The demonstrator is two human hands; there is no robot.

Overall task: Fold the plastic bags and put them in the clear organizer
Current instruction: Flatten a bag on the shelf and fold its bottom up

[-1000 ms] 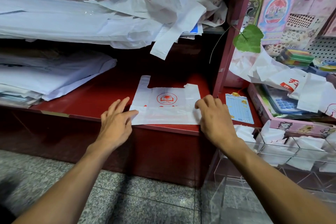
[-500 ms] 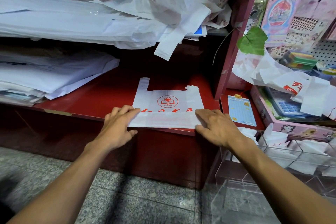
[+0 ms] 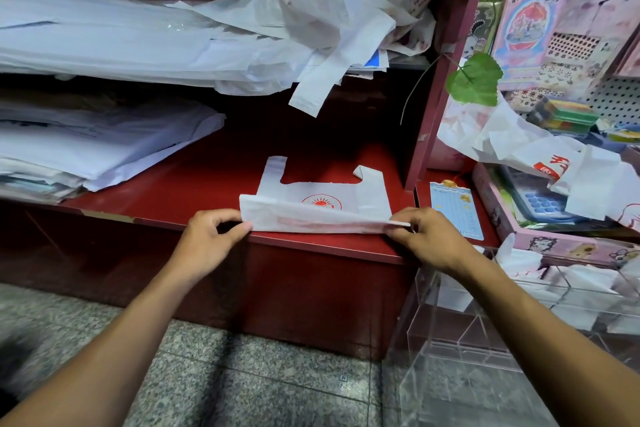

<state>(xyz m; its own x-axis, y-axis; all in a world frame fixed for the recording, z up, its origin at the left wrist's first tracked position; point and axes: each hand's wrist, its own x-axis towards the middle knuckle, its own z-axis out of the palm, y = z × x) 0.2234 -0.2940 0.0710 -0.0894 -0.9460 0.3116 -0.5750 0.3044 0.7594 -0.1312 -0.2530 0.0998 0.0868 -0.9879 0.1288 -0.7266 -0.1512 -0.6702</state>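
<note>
A small white plastic bag with a red sun logo lies flat on the red shelf, handles pointing away from me. Its near edge is lifted and folded back over the lower print. My left hand pinches the left corner of that lifted edge. My right hand pinches the right corner. The clear organizer stands at the lower right, with folded white bags in its compartments.
A heap of crumpled white bags hangs off the upper shelf. Stacked white sheets fill the left of the red shelf. A pink tray with a calculator, more loose bags and a pegboard of goods sit at right. Granite floor below.
Both hands went from pressing flat beside the bag to pinching its near corners. The near edge has risen and folded over toward the handles.
</note>
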